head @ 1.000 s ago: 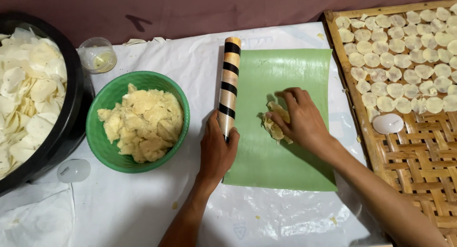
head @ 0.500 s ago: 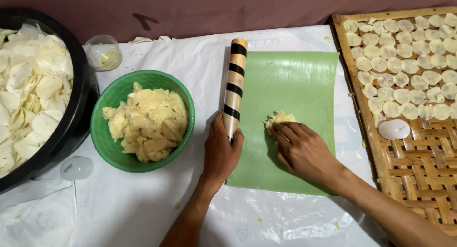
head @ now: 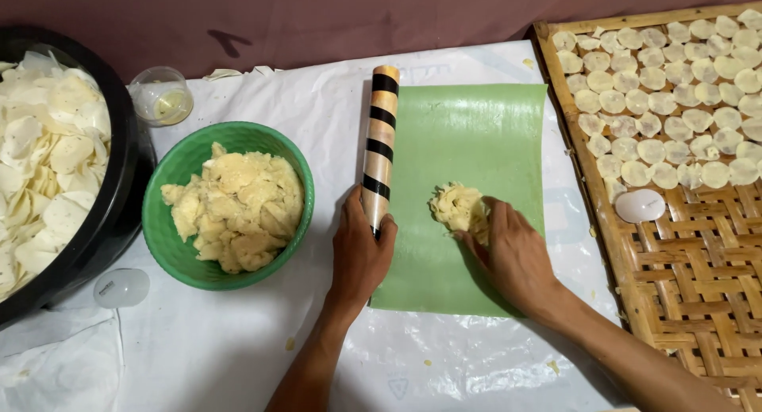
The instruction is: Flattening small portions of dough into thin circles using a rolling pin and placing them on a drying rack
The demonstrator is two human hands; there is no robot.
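A lump of pale yellow dough (head: 457, 206) lies on a green mat (head: 468, 134). My right hand (head: 512, 253) presses on the lump's near side, fingers flat. My left hand (head: 361, 249) grips the near end of a wooden rolling pin with black stripes (head: 380, 138), which lies along the mat's left edge. A green bowl (head: 171, 186) heaped with more dough (head: 238, 209) stands left of the pin.
A black tub (head: 119, 190) of thin white round slices (head: 48, 166) sits at the far left. A woven bamboo tray (head: 690, 277) at the right carries several flat dough discs (head: 659, 86). A small clear cup (head: 161, 95) and a round lid (head: 640, 206) lie about.
My right hand slid toward me across the mat and gathered the scattered dough into one lump. My left hand stayed on the rolling pin.
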